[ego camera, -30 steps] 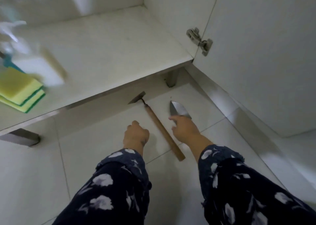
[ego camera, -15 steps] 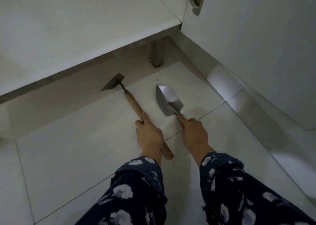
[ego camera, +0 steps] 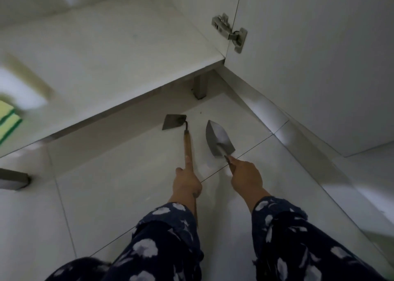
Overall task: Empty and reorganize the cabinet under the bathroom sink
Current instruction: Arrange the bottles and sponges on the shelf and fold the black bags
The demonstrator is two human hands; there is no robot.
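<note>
two tools on floor tiles at 12 o'clock, just before cabinet. left hand wrapped on hoe handle, forefinger laid along wood. right hand closed round trowel handle. both look stiff, light, blade-heavy; metal edges likely sharp, so wooden handles are place to hold. sponges at 9 o'clock on cabinet floor.

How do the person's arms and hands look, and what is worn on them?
Both arms wear long, loose sleeves of dark navy cloth with a pattern of pale, whitish flower-like shapes. The left sleeve and the right sleeve end at the wrists in gathered cuffs. The left hand and the right hand are bare: no gloves show, and no ring or watch can be seen.
</note>
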